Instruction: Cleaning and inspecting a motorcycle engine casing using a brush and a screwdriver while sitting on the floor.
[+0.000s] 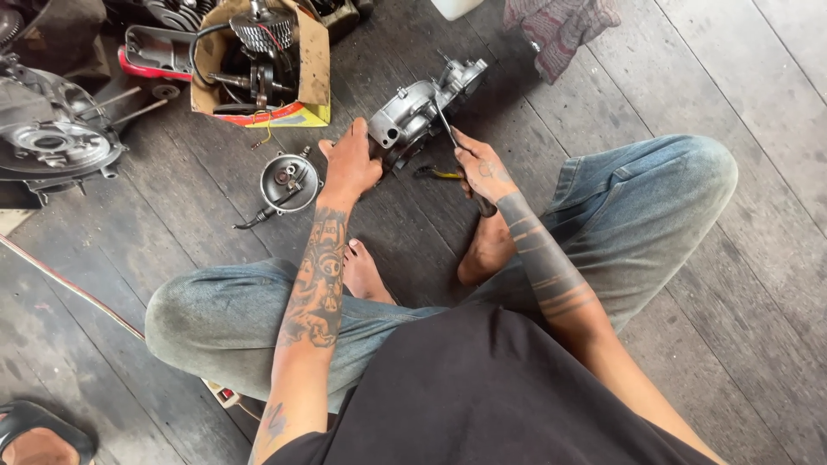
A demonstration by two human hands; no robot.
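Note:
A grey metal engine casing (418,108) lies on the dark wooden floor in front of my crossed legs. My left hand (349,164) grips the casing's near left end and steadies it. My right hand (482,168) holds a thin dark hand tool (446,125) whose tip rests on the casing's middle. A yellow-handled tool (439,174) lies on the floor between my hands, just below the casing.
A round metal stator plate with a cable (289,182) lies left of my left hand. An open cardboard box of engine parts (258,60) stands behind it. Another engine block (52,138) sits far left. A rag (560,26) lies at the back right.

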